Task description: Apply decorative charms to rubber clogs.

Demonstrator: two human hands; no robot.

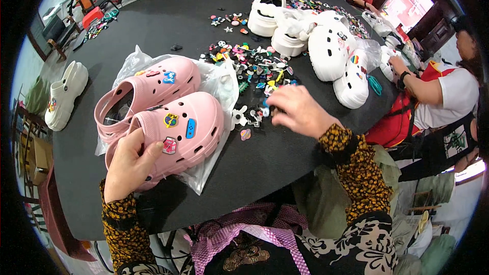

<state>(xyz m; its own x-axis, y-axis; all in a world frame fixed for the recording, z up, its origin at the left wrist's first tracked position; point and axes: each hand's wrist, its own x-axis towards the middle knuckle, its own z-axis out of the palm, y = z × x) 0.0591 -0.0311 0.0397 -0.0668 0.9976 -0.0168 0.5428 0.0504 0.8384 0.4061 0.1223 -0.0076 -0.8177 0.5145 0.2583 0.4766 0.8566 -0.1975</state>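
My left hand [131,160] grips the near pink clog [204,117] at its side, thumb on top beside a pink carton-shaped charm [169,145]. A blue console-shaped charm [191,128] and a round yellow one [170,120] sit in its holes. Behind it lies the other pink clog [182,69], with a blue charm [170,77] on top. Both rest on a clear plastic bag [196,181]. At the near edge of the charm pile [254,66], my right hand [300,111] has its fingers curled down and closed; what they hold is hidden. A planet-shaped charm [245,134] lies nearby.
Several white clogs [331,46] stand right of the pile on the black table [265,173]. One more white clog [66,97] sits at the left edge. Co-workers sit around the table; one in red and white [433,91] handles a white clog at the right.
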